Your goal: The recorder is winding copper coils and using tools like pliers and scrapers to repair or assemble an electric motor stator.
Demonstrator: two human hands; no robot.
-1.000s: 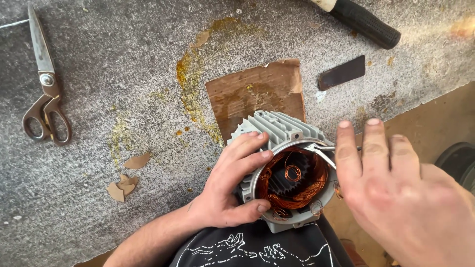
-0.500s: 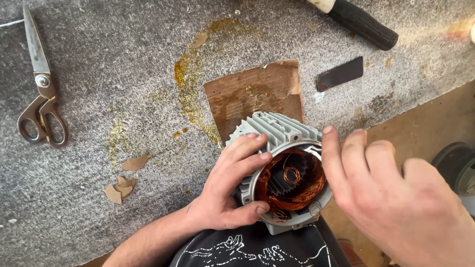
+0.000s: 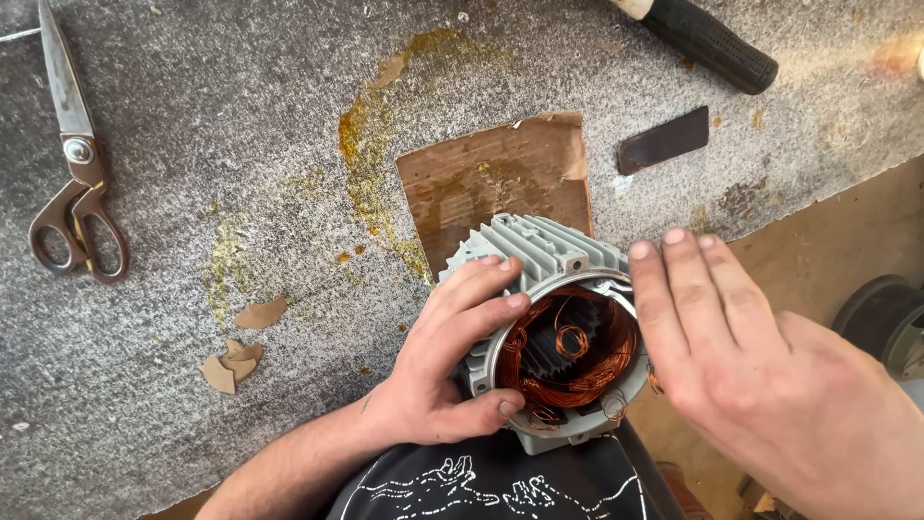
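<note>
Grey, stained felt is covering the workbench (image 3: 241, 144), scissors (image 3: 72, 183) lying far left. At its near edge, the left hand (image 3: 443, 371) is gripping the finned motor housing (image 3: 539, 255), fingers curled around its rim, while the right hand (image 3: 751, 366) is resting open-fingered against its copper windings (image 3: 573, 351)

We see even, bright daylight with warm tones across the grey bench (image 3: 241, 144); shadows stay soft and short beneath the scissors (image 3: 72, 183). A faint overexposed patch glows at the far right. The near right hand (image 3: 770, 385) looks slightly soft, everything else sharp.
</note>
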